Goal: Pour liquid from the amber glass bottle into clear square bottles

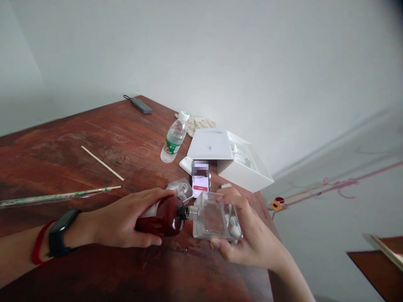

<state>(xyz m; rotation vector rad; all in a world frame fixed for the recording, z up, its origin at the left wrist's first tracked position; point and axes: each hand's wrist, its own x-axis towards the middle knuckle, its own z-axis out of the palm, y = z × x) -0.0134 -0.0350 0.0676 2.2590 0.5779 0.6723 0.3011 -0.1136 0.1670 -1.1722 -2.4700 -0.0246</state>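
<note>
My left hand (126,220), with a black band on the wrist, grips a dark reddish-brown bottle (170,216) lying nearly on its side. The bottle's black neck points right and meets the clear threaded neck of a square transparent bottle (212,218). My right hand (253,237) is closed around that clear bottle, thumb below and fingers above. Whether liquid passes between the necks I cannot tell. Just behind the necks, a small clear plastic piece (182,188) with a round part sits on the table. Small wet spots show below the bottles.
A phone (200,182) with a lit screen leans on a white box (210,144). Left of the box stands a water bottle (174,140). A bare chopstick (102,162) and a wrapped one (63,196) lie at left; a grey device (141,105) sits at the back.
</note>
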